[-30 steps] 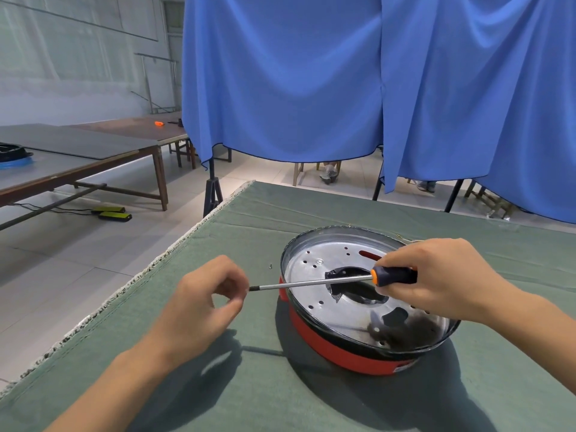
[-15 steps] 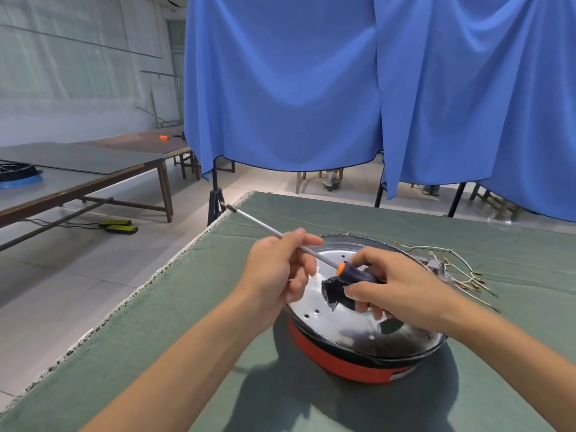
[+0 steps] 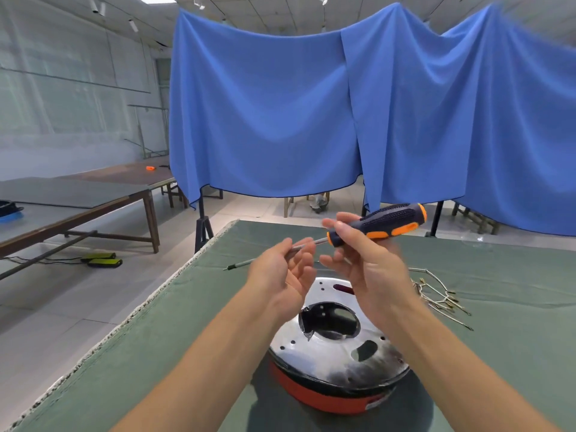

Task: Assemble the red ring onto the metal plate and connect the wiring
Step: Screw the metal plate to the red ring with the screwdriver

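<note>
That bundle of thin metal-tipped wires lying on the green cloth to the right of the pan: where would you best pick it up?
Probably at the bunched middle of the bundle of thin wires, where the strands cross, pinching from above. The wires lie flat on the green cloth and splay out towards small loose terminals, so an end would likely lift only one strand. The right hand is nearest, but it holds the black-and-orange screwdriver.

Bare forearms and hands (image 3: 367,275), no sleeves visible.

1. Bright, even light from white ceiling lamps (image 3: 98,7).
2. Soft dark shadow around the round red-rimmed base (image 3: 324,400) on the green felt table cover (image 3: 514,307).
3. Glare on the shiny perforated metal plate (image 3: 324,291).
4. Motion blur on the right hand (image 3: 364,269); wide-angle bending at edges.
</note>
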`<state>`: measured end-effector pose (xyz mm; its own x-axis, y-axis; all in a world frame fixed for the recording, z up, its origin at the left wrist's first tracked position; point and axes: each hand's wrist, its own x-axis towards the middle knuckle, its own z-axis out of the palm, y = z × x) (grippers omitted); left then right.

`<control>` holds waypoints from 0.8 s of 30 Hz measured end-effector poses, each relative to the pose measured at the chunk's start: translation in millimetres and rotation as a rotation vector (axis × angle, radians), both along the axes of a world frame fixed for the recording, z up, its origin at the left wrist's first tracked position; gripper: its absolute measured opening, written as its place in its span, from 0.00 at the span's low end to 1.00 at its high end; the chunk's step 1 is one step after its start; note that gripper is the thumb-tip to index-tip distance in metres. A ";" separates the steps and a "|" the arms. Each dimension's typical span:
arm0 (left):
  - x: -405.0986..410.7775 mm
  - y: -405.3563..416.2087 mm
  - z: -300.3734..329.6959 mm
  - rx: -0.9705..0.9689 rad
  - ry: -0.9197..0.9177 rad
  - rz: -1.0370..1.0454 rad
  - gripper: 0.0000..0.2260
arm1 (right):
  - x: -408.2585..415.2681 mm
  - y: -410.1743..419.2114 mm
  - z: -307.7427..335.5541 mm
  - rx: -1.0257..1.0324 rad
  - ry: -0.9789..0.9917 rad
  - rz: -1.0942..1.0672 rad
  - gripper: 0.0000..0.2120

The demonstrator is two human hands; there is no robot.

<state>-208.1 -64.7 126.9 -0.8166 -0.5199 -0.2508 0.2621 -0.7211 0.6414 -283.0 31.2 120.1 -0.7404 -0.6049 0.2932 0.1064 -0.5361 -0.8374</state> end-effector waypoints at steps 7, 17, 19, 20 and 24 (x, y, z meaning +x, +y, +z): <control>38.9 -19.3 -11.7 -0.584 -0.199 -0.095 0.18 | -5.3 -10.1 28.6 0.002 0.310 -0.329 0.08; 34.6 -64.3 -96.4 -1.220 -0.588 0.364 0.08 | -23.1 -37.6 38.1 0.051 0.610 -0.490 0.14; 35.8 -63.7 -102.0 -1.241 -0.586 0.296 0.12 | -26.2 -40.6 27.7 0.063 0.626 -0.455 0.15; 36.9 -63.1 -104.2 -1.252 -0.590 0.268 0.15 | -27.2 -41.6 22.7 0.071 0.633 -0.437 0.15; 37.2 -56.1 -109.3 -1.241 -0.568 0.201 0.17 | -27.9 -44.2 7.1 0.124 0.627 -0.380 0.14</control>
